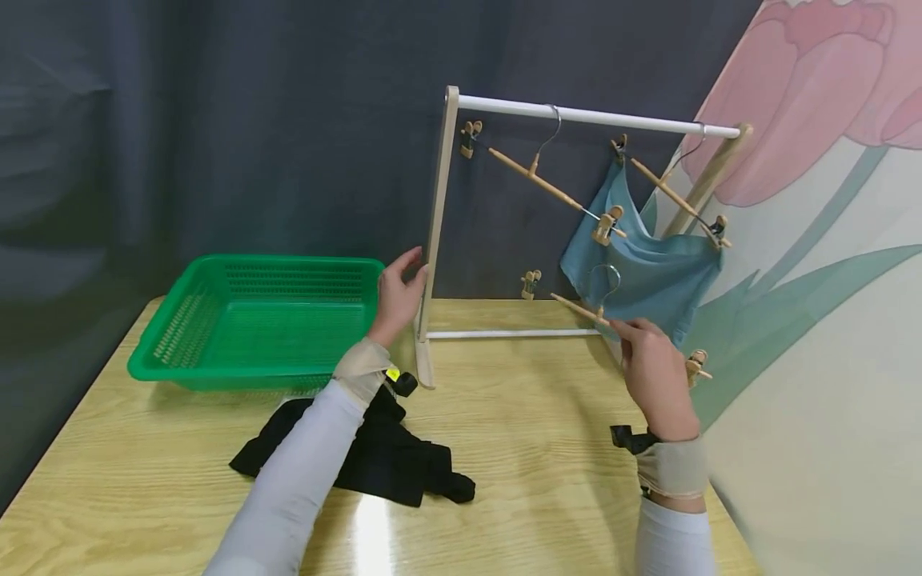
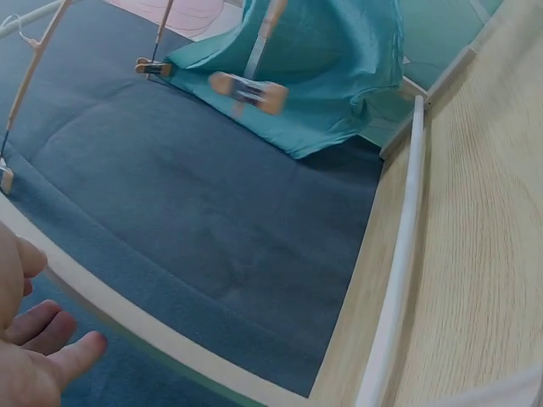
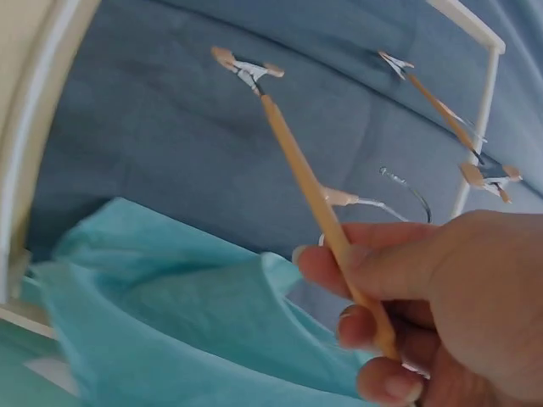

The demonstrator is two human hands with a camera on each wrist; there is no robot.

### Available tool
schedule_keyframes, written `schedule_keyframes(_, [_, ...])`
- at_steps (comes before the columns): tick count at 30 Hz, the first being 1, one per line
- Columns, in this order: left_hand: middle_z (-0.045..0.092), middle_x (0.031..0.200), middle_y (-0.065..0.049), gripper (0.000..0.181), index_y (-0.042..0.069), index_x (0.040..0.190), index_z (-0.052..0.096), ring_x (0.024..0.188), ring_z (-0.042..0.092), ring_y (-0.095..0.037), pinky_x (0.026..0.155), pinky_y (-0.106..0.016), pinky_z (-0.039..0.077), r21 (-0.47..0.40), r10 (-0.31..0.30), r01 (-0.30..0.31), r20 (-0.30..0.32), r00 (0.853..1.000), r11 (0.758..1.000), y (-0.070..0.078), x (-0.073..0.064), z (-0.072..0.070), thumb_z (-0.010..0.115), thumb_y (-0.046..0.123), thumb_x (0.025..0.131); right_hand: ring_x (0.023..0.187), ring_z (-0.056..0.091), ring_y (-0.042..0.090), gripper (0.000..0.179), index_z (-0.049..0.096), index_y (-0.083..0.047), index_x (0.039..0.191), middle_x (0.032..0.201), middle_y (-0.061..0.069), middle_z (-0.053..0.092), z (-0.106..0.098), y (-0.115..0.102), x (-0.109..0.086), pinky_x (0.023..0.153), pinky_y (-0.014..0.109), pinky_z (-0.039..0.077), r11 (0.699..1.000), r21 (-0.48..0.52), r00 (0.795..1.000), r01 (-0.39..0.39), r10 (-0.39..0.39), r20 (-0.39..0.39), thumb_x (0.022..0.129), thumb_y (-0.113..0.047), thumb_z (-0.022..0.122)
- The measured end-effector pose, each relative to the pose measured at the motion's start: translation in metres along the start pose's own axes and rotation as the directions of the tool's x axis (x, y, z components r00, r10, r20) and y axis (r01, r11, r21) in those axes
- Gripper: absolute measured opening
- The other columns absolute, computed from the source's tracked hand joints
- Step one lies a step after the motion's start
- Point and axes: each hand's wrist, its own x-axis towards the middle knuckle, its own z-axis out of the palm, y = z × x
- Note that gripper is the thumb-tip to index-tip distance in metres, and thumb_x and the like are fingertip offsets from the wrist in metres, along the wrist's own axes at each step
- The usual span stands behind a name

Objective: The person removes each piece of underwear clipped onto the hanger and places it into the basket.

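My right hand [image 1: 654, 372] grips a wooden clip hanger [image 3: 297, 161] by its bar. The hanger's metal hook [image 1: 615, 280] points up, and one clip [image 1: 531, 284] shows at each end. Beside the left post [image 1: 441, 192] of a small garment rack, my left hand [image 1: 399, 296] is raised, fingers loosely bent and nothing held. Hanging from the rack's white top rail [image 1: 504, 105] are a bare clip hanger [image 1: 536, 176] and another hanger [image 1: 666, 188] with a blue cloth [image 1: 641, 248] clipped on. The held hanger is in front of that cloth in the head view.
A green plastic basket [image 1: 147, 362] stands at the table's left. Black fabric [image 1: 389, 460] lies crumpled on the wooden table [image 1: 519, 480], partly under my left forearm. A dark curtain [image 1: 288, 136] hangs behind; a wall painted with flowers [image 1: 814, 264] rises on the right.
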Motion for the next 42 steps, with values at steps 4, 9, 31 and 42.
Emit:
schedule_keyframes(4, [0.066, 0.128, -0.023, 0.036, -0.002, 0.135, 0.063, 0.122, 0.062, -0.034, 0.099, -0.048, 0.054, 0.006, 0.035, -0.035, -0.024, 0.999, 0.999, -0.001, 0.004, 0.003, 0.065, 0.009, 0.101, 0.073, 0.061, 0.042, 0.035, 0.067, 0.008, 0.127, 0.103, 0.029, 0.064, -0.018, 0.001, 0.017, 0.05, 0.048, 0.046, 1.0, -0.014, 1.0, -0.013, 0.013, 0.006, 0.096, 0.013, 0.051])
schedule_keyframes(9, [0.069, 0.122, -0.021, 0.033, -0.002, 0.131, 0.067, 0.112, 0.066, -0.034, 0.094, -0.048, 0.055, 0.085, 0.07, -0.069, -0.01, 0.998, 0.994, -0.002, 0.007, 0.003, 0.066, 0.009, 0.1, 0.092, 0.061, 0.05, 0.039, 0.064, 0.009, 0.131, 0.114, 0.031, 0.062, -0.036, 0.003, 0.045, 0.064, 0.058, 0.049, 0.999, 0.001, 0.999, -0.039, 0.039, -0.031, 0.098, 0.012, 0.044])
schedule_keyframes(31, [0.068, 0.121, -0.021, 0.034, -0.002, 0.132, 0.065, 0.115, 0.065, -0.033, 0.098, -0.046, 0.053, 0.153, 0.085, -0.096, 0.08, 0.993, 0.984, -0.005, 0.013, 0.005, 0.063, 0.01, 0.101, 0.115, 0.049, 0.051, 0.058, 0.048, 0.006, 0.147, 0.127, 0.035, 0.051, -0.053, 0.015, 0.169, 0.1, 0.062, 0.041, 0.99, 0.047, 0.989, -0.132, 0.134, -0.056, 0.09, 0.017, 0.039])
schedule_keyframes(42, [0.068, 0.122, -0.018, 0.034, 0.0, 0.133, 0.065, 0.114, 0.065, -0.031, 0.095, -0.045, 0.054, 0.151, 0.092, -0.106, 0.093, 0.991, 0.983, -0.005, 0.011, 0.008, 0.064, 0.011, 0.101, 0.111, 0.052, 0.056, 0.054, 0.056, 0.012, 0.136, 0.126, 0.039, 0.053, -0.047, 0.018, 0.169, 0.096, 0.066, 0.042, 0.991, -0.005, 0.991, -0.131, 0.131, -0.005, 0.084, 0.02, 0.046])
